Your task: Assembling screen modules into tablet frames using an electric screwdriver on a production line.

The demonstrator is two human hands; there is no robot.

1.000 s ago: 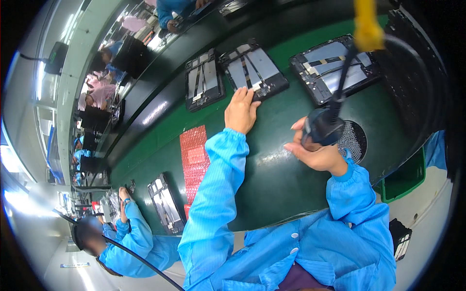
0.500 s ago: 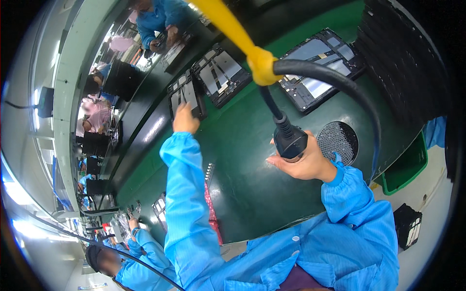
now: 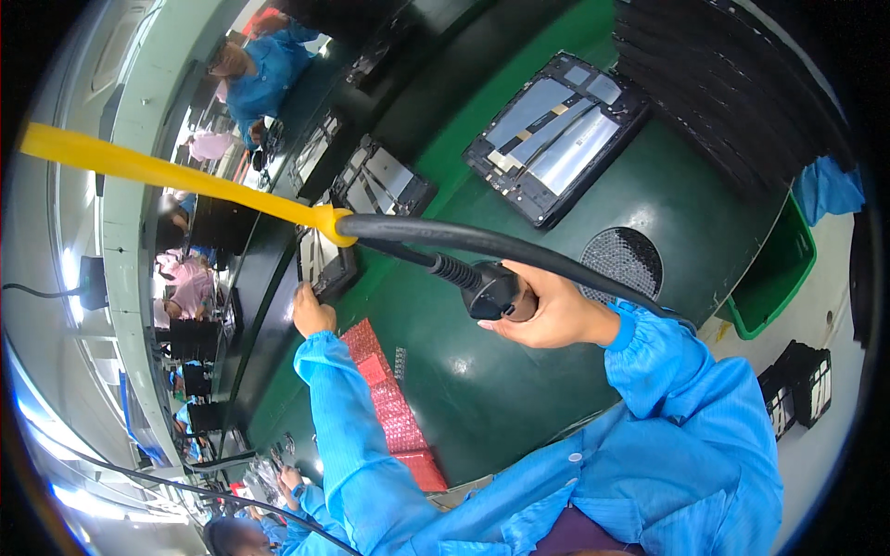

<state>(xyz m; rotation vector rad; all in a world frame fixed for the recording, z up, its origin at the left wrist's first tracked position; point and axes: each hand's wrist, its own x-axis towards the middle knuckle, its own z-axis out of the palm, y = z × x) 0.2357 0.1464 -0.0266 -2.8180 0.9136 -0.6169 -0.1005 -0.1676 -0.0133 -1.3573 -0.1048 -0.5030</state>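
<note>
My right hand (image 3: 564,306) is wrapped round a black corded electric screwdriver (image 3: 489,291), thumb below it; its working tip is hidden. A thick black cable (image 3: 454,233) bends up from it to a yellow strap (image 3: 204,183). At far left, my left hand (image 3: 313,313) closes on the near corner of an opened tablet (image 3: 324,259), its fingertips partly hidden. Just beyond lies a second opened tablet (image 3: 382,181), showing its grey inside and dark ribbon strips. A larger opened tablet (image 3: 552,139) rests beyond my right hand, untouched.
A round dish of small screws (image 3: 623,267) sits right of the screwdriver. Red bubble wrap (image 3: 394,408) lies beside my left forearm. Black stacked trays (image 3: 723,83) rise at the far right, above a green bin (image 3: 774,278). Co-workers sit along the left side.
My view has turned, so the bench appears shifted. The screwdriver has tipped from upright to nearly level, its cable swinging left. My left hand stays at the near tablet; more red bubble wrap shows.
</note>
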